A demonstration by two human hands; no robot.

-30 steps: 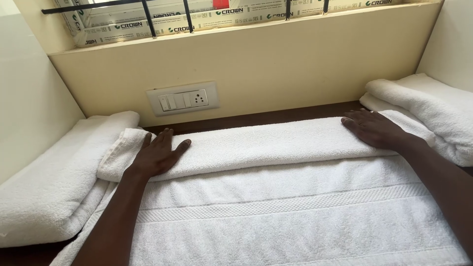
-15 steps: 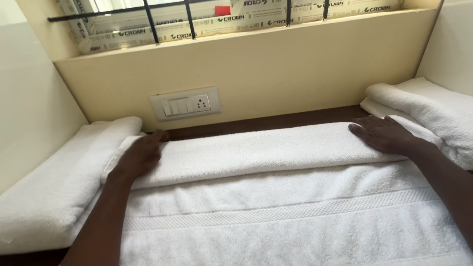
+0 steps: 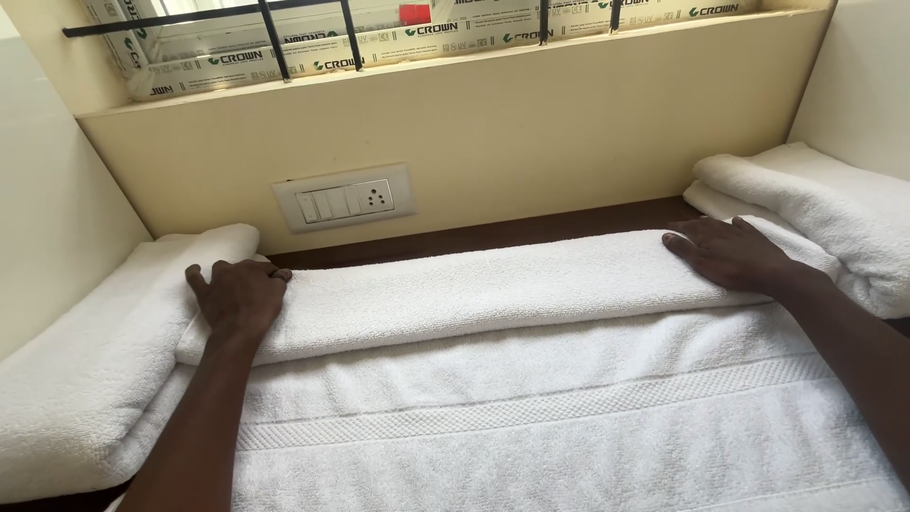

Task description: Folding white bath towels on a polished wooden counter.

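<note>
A large white towel (image 3: 531, 417) lies spread across the dark wooden surface, its far edge folded over into a long thick band (image 3: 474, 289). My left hand (image 3: 237, 294) rests on the left end of that band, fingers curled over its far edge. Flat on the right end lies my right hand (image 3: 725, 251), palm down with the fingers together. Neither hand lifts the towel off the surface.
A folded white towel (image 3: 76, 360) lies at the left and another (image 3: 815, 204) at the right. A cream wall with a switch plate and socket (image 3: 346, 197) rises just behind. Above it runs a window ledge with black bars (image 3: 270, 38). Side walls close in both sides.
Both hands slid outward along the folded band toward its ends, the left hand curling over the edge. The view shifted slightly.
</note>
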